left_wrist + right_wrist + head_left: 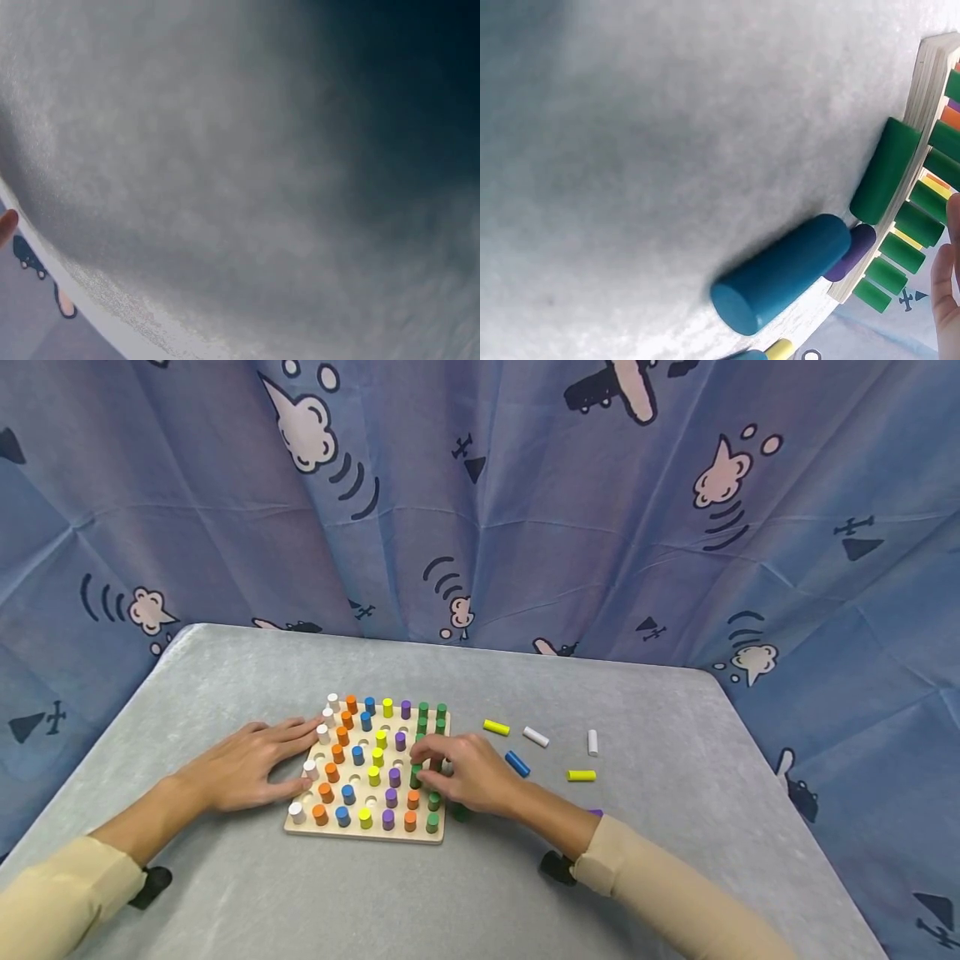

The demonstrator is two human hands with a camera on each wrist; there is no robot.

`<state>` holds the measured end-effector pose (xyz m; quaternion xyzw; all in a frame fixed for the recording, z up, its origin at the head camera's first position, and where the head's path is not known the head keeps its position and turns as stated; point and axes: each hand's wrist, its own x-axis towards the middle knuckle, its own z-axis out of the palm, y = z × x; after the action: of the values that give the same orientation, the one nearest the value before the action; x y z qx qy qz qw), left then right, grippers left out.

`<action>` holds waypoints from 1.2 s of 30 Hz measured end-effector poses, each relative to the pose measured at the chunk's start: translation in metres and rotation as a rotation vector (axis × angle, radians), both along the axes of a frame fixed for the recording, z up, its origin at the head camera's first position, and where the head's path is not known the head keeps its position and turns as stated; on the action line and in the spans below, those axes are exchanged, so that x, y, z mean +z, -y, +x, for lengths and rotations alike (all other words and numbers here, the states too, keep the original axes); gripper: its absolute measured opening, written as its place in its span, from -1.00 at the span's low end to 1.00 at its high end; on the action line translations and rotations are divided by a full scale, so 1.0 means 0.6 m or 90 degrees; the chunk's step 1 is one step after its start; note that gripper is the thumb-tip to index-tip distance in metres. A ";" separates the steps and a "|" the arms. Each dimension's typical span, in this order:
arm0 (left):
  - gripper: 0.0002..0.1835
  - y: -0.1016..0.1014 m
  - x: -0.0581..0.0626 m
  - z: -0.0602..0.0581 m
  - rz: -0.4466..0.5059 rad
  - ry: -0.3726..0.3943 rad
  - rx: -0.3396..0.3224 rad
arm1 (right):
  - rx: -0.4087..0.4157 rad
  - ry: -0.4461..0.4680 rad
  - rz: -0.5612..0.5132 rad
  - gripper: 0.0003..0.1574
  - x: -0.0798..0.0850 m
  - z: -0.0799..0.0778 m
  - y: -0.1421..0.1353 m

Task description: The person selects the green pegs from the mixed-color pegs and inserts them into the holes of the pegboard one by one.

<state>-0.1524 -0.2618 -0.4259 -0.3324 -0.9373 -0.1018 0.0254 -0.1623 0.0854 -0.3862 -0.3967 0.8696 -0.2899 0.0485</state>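
Observation:
A wooden pegboard point(360, 833) holds rows of white, orange, blue, yellow, purple and green pegs, with some bare holes among them. Over its right side, my right hand point(472, 772) has thumb and index finger curled together at a green peg point(416, 777), pinching it; the hand covers pegs behind it. My left hand point(251, 767) rests at the board's left edge, fingers extended beside the white pegs point(311, 768). One left fingertip point(6, 225) shows in the left wrist view. In the right wrist view, right-hand fingers point(946, 285) reach over the green row.
Loose on the grey table point(675, 860), right of the board, lie a blue peg point(517, 763), yellow pegs point(581, 776) and white pegs point(536, 737). Against the board's side lies a loose green peg point(885, 172), with a purple peg point(851, 255) close by. A patterned curtain point(525, 527) hangs behind.

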 end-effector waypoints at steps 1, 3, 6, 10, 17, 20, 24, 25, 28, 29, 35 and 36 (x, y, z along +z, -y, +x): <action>-0.27 0.000 0.000 0.000 0.001 0.001 -0.001 | 0.000 0.002 0.000 -0.71 0.000 0.000 0.000; -0.27 0.000 0.001 0.000 0.003 0.000 -0.002 | 0.001 0.003 0.001 -0.70 0.000 0.000 -0.001; -0.27 0.000 0.000 -0.001 0.004 -0.005 -0.004 | 0.005 0.001 0.000 -0.71 0.001 0.001 -0.002; -0.26 0.001 -0.001 -0.002 -0.001 -0.004 0.000 | 0.013 -0.009 -0.002 -0.70 -0.001 0.002 -0.003; -0.27 0.001 -0.001 -0.002 0.000 -0.001 -0.003 | 0.029 -0.020 0.008 -0.68 -0.006 0.004 -0.005; -0.27 0.000 -0.001 -0.001 0.004 -0.006 -0.005 | 0.027 -0.014 0.011 -0.68 -0.006 0.004 -0.007; -0.28 -0.001 -0.001 0.000 0.007 -0.012 -0.006 | 0.015 -0.004 -0.001 -0.66 -0.001 0.003 -0.019; -0.28 -0.001 -0.001 0.000 0.008 -0.015 -0.006 | 0.010 -0.006 -0.002 -0.66 0.000 0.002 -0.025; -0.28 -0.002 -0.001 0.000 0.007 -0.013 -0.005 | -0.004 -0.021 -0.010 -0.68 0.001 -0.003 -0.045; -0.27 -0.002 -0.001 0.000 0.006 -0.012 -0.005 | -0.012 -0.025 -0.010 -0.68 0.001 -0.005 -0.053; -0.26 0.000 -0.003 -0.003 -0.003 -0.002 -0.001 | -0.035 -0.011 0.015 -0.68 -0.003 -0.010 -0.093; -0.26 0.001 -0.004 -0.003 -0.003 -0.001 0.000 | -0.032 -0.005 0.024 -0.67 -0.004 -0.010 -0.097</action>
<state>-0.1542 -0.2623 -0.4280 -0.3329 -0.9374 -0.0990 0.0254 -0.1685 0.1438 -0.3886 -0.3751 0.8847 -0.2732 0.0456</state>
